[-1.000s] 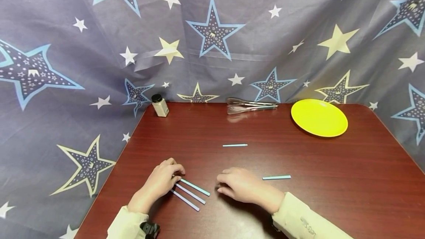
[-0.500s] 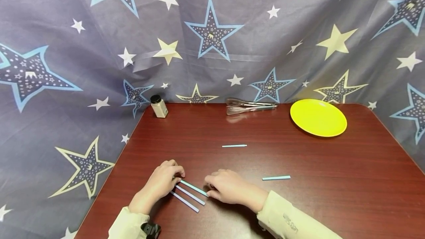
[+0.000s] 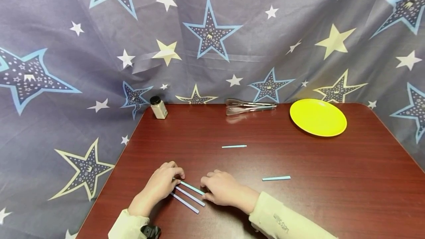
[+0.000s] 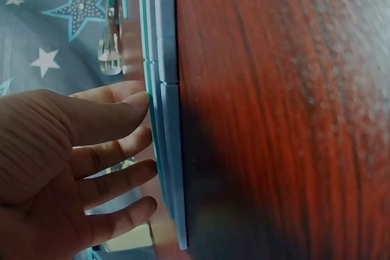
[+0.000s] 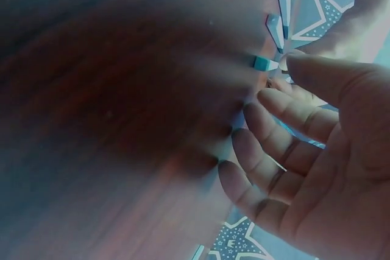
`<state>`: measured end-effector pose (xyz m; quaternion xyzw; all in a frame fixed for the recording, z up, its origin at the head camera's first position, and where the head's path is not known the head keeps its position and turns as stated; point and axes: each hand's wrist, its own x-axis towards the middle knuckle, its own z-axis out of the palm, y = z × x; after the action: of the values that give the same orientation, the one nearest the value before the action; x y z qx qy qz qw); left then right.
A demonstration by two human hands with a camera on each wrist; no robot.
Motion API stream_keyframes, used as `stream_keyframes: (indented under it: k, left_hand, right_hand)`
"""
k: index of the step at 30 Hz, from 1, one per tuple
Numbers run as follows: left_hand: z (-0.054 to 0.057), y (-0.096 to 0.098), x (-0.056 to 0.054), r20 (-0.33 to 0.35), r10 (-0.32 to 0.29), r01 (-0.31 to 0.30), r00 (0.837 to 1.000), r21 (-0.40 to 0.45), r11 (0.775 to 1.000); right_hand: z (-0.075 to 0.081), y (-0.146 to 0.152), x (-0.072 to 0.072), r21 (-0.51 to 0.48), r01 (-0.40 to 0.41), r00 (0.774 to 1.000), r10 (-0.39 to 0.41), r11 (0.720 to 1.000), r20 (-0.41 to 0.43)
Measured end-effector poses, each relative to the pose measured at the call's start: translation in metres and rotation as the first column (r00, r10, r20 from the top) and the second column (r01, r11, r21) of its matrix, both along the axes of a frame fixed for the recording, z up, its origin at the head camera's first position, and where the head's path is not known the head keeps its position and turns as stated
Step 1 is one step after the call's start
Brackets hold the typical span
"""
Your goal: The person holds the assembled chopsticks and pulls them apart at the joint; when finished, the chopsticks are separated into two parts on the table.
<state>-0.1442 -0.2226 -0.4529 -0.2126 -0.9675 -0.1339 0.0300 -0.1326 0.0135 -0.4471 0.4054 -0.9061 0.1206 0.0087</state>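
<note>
Three slim chopsticks lie slanted side by side near the table's front: a teal chopstick and two lavender ones, the middle chopstick and the nearest chopstick. Seams cross them in the left wrist view. My left hand pinches the teal chopstick near its far-left end, thumb tip against it and the other fingers spread along it. At its square right end, my right hand has thumb and forefinger closed about the stick, with the other fingertips down by the tabletop.
A thin chopstick piece and a thicker teal piece lie apart on the table. Along the back stand a black-capped jar, metal tongs and a yellow plate. A starred cloth hangs behind.
My right hand has moved left to the right end of the teal chopstick and taken hold of it. The left hand and the chopsticks have stayed nearly in place.
</note>
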Motion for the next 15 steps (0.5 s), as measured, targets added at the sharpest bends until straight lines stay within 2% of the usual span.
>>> stream_keyframes:
  k: [8, 15]
  left_hand:
    - [0.0022, 0.0001, -0.0004, -0.003, -0.002, 0.002, 1.000, 0.004, 1.000]
    - [-0.0005, 0.0004, 0.0003, -0.042, -0.008, 0.009, 0.999, 0.008, 1.000]
  right_hand:
    - [-0.0017, -0.0040, -0.0003, 0.039, 0.025, 1.000, -0.025, 0.999, -0.005]
    - [-0.0055, -0.0086, 0.0032, 0.089, 0.045, 0.998, -0.041, 0.995, -0.051]
